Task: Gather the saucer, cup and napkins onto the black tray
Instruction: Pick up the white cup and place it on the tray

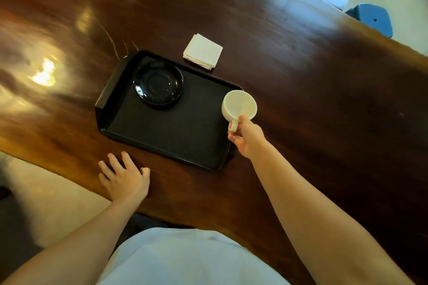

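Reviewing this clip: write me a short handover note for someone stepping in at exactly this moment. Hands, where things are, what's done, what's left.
Right hand: holds the white cup by its handle, at the right edge of the black tray; whether it is lifted or touching down is unclear.
Left hand: empty, flat on the wooden table near the tray's front edge.
Done: the black saucer sits on the tray, far-left area.
Left: set the cup down on the tray, possibly on the saucer, then move the stack of white napkins, lying on the table just beyond the tray's far edge, onto it.
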A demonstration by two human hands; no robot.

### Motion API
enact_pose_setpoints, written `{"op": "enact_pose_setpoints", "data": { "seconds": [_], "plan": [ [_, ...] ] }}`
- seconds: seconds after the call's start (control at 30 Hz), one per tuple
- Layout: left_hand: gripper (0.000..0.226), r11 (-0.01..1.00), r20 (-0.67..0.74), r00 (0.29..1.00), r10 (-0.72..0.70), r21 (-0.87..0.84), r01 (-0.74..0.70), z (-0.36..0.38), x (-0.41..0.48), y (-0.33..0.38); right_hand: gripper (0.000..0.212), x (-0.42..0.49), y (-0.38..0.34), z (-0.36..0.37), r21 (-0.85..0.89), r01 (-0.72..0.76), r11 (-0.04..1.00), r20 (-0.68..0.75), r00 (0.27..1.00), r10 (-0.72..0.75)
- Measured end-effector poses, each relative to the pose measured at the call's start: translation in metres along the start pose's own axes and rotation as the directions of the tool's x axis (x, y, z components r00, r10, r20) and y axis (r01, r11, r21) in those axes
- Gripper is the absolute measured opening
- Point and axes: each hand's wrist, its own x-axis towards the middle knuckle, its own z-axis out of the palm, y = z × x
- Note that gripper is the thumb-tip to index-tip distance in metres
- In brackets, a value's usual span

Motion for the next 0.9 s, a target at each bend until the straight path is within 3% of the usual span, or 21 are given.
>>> {"op": "enact_pose_setpoints", "data": {
  "seconds": [0.5,0.8,0.9],
  "plan": [
    [0.077,0.999,0.009,1.000,0.001,-0.032,-0.001,0.001,0.004,-0.006,0.046,0.013,-0.008,0.074,-0.078,-0.078,0.994,0.128,0.988,0.088],
    [0.074,0.997,-0.032,0.999,-0.004,-0.083,0.001,0.010,0.003,-0.006,0.037,0.028,-0.015,0.069,-0.444,-0.083,0.892,0.118,0.982,0.150],
    [0.073,0.994,-0.062,0.998,-0.005,-0.110,-0.001,0.017,0.003,-0.006,0.049,0.029,-0.034,0.060,-0.568,-0.093,0.818,-0.007,0.994,0.108]
  ]
}}
